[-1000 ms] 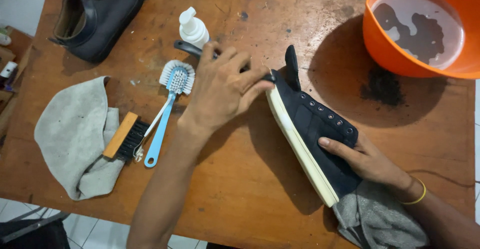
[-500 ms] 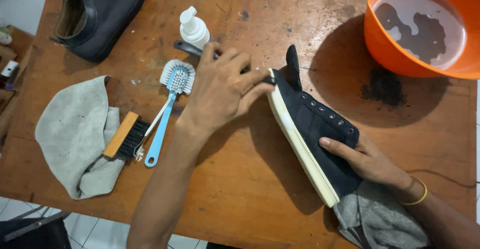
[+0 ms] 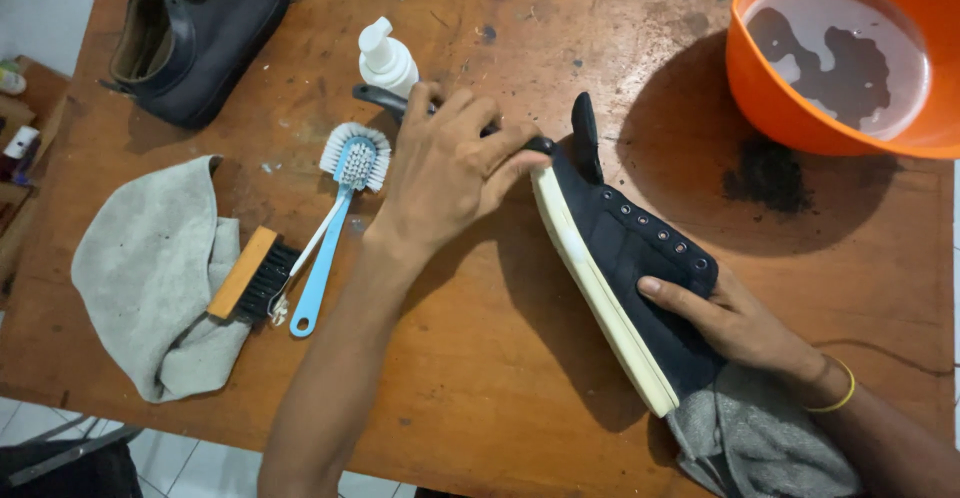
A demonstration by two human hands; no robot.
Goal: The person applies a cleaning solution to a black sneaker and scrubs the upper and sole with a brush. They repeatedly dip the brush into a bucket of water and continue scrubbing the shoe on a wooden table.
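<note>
Sneaker (image 3: 625,258), dark navy with a white sole and metal eyelets, tipped on its side near the middle-right of the wooden table (image 3: 480,358), sole edge turned toward the left, tongue sticking up at the far end, heel end resting on a crumpled grey cloth (image 3: 760,438) at the table's near edge. Right hand (image 3: 735,318), yellow band at the wrist, laid over the upper with fingers spread flat against the dark fabric, pinning the sneaker in place. Left hand (image 3: 450,173) closed around a dark-handled brush (image 3: 385,100), fingers curled over the handle, the handle's end poking out beyond the knuckles, the working end pressed against the toe tip where sole meets upper; bristles hidden under the fingers. White pump bottle (image 3: 385,56) just beyond the left hand, almost touching the dark handle. Blue-handled brush with white bristles (image 3: 335,223) lying flat left of the wrist, its head near the pump bottle, its handle end crossing beside a wooden-backed brush with black bristles (image 3: 250,276). Larger grey cloth (image 3: 150,273) spread under and beside that wooden brush, toward the table's left edge. Dark leather shoe (image 3: 195,28) at the far left corner, well apart from the sneaker. Orange basin (image 3: 760,88) holding cloudy water at the far right corner, with a dark wet patch on the wood just in front of it.
</note>
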